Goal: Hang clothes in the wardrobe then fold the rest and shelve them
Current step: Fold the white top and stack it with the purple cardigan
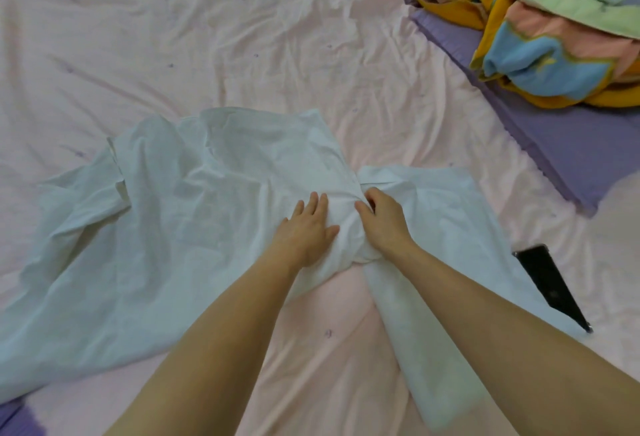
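white garment (180, 213) spread on bed (242, 37) for folding | left hand (304, 238) laid flat, pinning cloth | right hand (382, 220) grip pinching bunched fabric to gather it

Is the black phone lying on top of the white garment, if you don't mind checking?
No, the black phone lies on the pink sheet, right of the white garment.

single head-worn cam, wide angle, looking forward and steeply down, close over the bed (242, 37), both forearms reaching in from the bottom edge, no second view
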{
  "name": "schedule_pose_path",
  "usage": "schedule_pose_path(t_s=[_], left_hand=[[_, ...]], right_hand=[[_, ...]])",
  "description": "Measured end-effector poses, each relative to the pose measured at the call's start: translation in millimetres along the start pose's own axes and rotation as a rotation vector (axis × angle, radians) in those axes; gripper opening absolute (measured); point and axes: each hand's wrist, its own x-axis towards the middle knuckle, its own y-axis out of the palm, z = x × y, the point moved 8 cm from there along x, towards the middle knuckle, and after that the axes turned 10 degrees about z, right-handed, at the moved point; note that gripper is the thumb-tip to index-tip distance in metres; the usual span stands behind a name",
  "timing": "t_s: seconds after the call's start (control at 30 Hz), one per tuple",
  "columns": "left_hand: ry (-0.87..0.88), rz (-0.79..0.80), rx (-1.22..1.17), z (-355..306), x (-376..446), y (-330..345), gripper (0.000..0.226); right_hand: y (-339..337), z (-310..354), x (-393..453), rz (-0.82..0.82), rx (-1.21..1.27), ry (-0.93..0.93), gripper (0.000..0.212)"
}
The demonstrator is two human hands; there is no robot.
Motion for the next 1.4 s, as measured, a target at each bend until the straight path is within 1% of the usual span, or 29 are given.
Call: schedule_pose_path(t_s=[0.1,0.23,0.27,0.37,0.43,0.47,0.5,0.57,0.63,0.67,0.73,0.77,0.83,0.9,0.93,1.0,1.1,1.17,1.23,1.33,1.37,1.4], left_hand=[[-0.032,0.038,-0.035,5.1,0.8,7.7,0.071],[-0.06,0.061,-0.024,5.2,6.6,15.1,0.073],[-0.072,0.063,-0.014,5.9,8.0,17.0,0.074],[-0.101,0.062,0.007,8.1,11.3,20.9,0.074],[-0.107,0.051,0.017,6.9,13.0,20.8,0.073],[-0.107,0.043,0.022,6.1,13.5,20.1,0.072],[-0.107,0.031,0.026,4.7,13.1,20.3,0.072],[-0.111,0.012,0.027,3.6,11.6,20.5,0.071],[-0.114,0.002,0.045,4.9,10.1,22.5,0.071],[-0.11,-0.001,0.058,5.3,9.7,22.3,0.071],[-0.101,-0.005,0.068,7.3,5.6,20.9,0.071],[-0.097,-0.005,0.072,9.1,1.7,21.2,0.071],[-0.092,-0.02,0.073,17.7,-9.1,15.4,0.071],[-0.096,-0.088,0.089,36.8,-26.1,2.0,0.069],[-0.105,-0.139,0.096,53.6,-39.0,-7.5,0.067],[-0.123,-0.251,0.109,81.8,-60.5,-25.4,0.058],[-0.212,-0.441,0.109,155.0,-109.9,-51.8,0.041],[-0.284,-0.52,0.09,201.9,-136.0,-59.0,0.04],[-0.38,-0.591,0.078,257.3,-165.6,-59.7,0.051],[-0.5,-0.664,-0.026,297.5,-193.9,-59.6,0.062],[-0.549,-0.686,-0.079,319.7,-206.0,-56.2,0.061],[-0.57,-0.675,-0.132,324.7,-207.9,-53.9,0.057]], right_hand=[[1.6,-7.5,-6.7,-0.023,0.004,0.036,0.029],[1.5,-21.1,-10.5,-0.039,-0.245,0.133,0.035],[1.3,-25.1,-11.2,-0.032,-0.308,0.15,0.034],[2.9,-40.9,-12.1,0.024,-0.41,0.166,0.013],[0.4,-45.2,-16.6,0.02,-0.427,0.138,0.009],[-1.3,-43.6,-18.9,-0.006,-0.397,0.107,0.008],[-2.7,-40.0,-22.6,-0.033,-0.342,0.066,0.012],[2.3,-34.2,-29.4,-0.003,-0.264,0.005,0.023],[12.0,-35.8,-32.8,0.08,-0.354,-0.001,0.022],[11.6,-41.2,-31.3,0.081,-0.404,0.037,0.022],[3.5,-45.0,-31.0,0.007,-0.497,0.128,0.031],[1.4,-38.7,-32.7,-0.05,-0.57,0.114,0.035],[8.7,-9.8,-34.4,-0.141,-0.659,-0.047,0.038],[31.6,26.8,-35.9,-0.118,-0.641,-0.239,0.034],[49.6,47.8,-35.8,-0.066,-0.616,-0.314,0.031],[79.5,80.5,-35.2,0.048,-0.56,-0.402,0.026],[141.7,141.4,-30.9,0.196,-0.478,-0.481,0.024],[175.2,168.4,-23.7,0.264,-0.39,-0.443,0.025],[218.0,196.6,-15.9,0.328,-0.292,-0.363,0.029],[247.7,215.5,-0.5,0.34,-0.047,-0.205,0.04],[267.7,228.4,5.8,0.34,0.026,-0.161,0.044],[269.0,232.4,11.9,0.318,0.101,-0.114,0.049]])
